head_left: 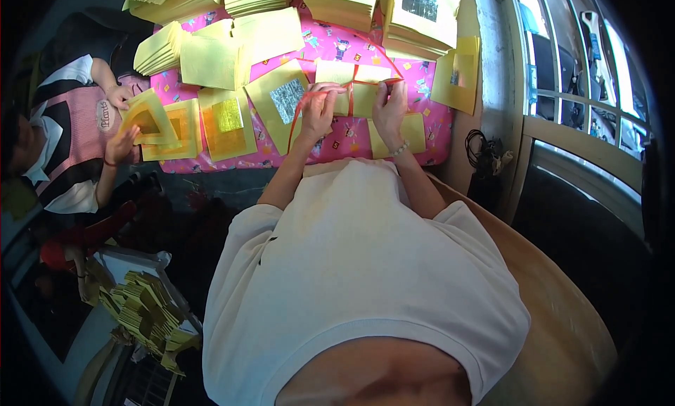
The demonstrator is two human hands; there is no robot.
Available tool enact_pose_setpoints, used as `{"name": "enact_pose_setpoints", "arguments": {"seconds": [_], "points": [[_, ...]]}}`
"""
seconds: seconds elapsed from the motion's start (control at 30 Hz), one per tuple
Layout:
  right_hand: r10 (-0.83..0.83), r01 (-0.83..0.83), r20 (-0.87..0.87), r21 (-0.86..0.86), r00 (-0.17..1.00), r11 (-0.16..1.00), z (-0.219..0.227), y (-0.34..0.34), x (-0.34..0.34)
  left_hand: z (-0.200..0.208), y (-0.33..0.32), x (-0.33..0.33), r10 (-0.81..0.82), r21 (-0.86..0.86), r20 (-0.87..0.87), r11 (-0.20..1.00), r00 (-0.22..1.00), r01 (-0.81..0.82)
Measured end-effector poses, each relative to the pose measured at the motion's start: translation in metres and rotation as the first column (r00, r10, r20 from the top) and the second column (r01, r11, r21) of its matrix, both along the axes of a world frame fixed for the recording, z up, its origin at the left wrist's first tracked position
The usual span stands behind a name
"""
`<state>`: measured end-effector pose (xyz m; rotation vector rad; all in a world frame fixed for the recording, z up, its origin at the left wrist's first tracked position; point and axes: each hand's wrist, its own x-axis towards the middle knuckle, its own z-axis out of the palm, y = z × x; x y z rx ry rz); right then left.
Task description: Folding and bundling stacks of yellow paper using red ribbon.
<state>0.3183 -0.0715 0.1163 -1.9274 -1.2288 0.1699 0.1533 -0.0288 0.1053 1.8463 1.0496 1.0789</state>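
Note:
A bundle of yellow paper (363, 105) lies in front of me with a red ribbon (351, 96) crossing over it. My left hand (318, 115) is closed at the bundle's left side, fingers pinching the ribbon, and a loose length hangs down beside that wrist. At the bundle's right edge, my right hand (389, 115) is closed with thumb and fingers on the ribbon where it loops back over the table. A beaded bracelet (401, 149) is on my right wrist. Beside my left hand lies a yellow sheet with a silver square (285, 101).
Stacks of yellow paper (337, 12) line the far side of the pink patterned tablecloth (330, 36). At left, a co-worker (77, 124) handles yellow sheets (149, 121). Folded yellow papers (144, 307) fill a surface at lower left. A barred window (576, 61) stands right, near dark cables (481, 153).

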Motion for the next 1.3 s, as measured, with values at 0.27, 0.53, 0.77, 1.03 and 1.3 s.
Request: {"name": "enact_pose_setpoints", "arguments": {"seconds": [0.27,0.53,0.77,1.03,1.3], "points": [[-0.039,0.059,-0.264,0.068,0.964,0.996,-0.026,-0.005,0.002,-0.008,-0.001,-0.001,-0.009,-0.066,0.030,0.998,1.000,0.011],[-0.112,0.160,-0.427,0.080,0.897,0.984,-0.043,-0.012,0.007,-0.001,-0.002,0.000,-0.007,-0.087,0.026,0.996,1.000,0.009],[-0.051,0.158,-0.716,0.084,0.697,0.984,-0.028,-0.017,0.012,-0.010,-0.003,-0.003,0.133,-0.243,0.209,0.967,0.969,-0.081],[-0.091,0.218,-0.870,0.019,0.484,0.976,-0.015,-0.018,0.017,-0.014,0.000,-0.006,0.346,-0.577,0.473,0.817,0.811,-0.012],[-0.376,0.254,-0.914,-0.332,0.151,0.908,-0.009,-0.032,0.029,-0.045,0.002,-0.012,0.649,-0.753,0.553,0.657,0.523,-0.020]]}}
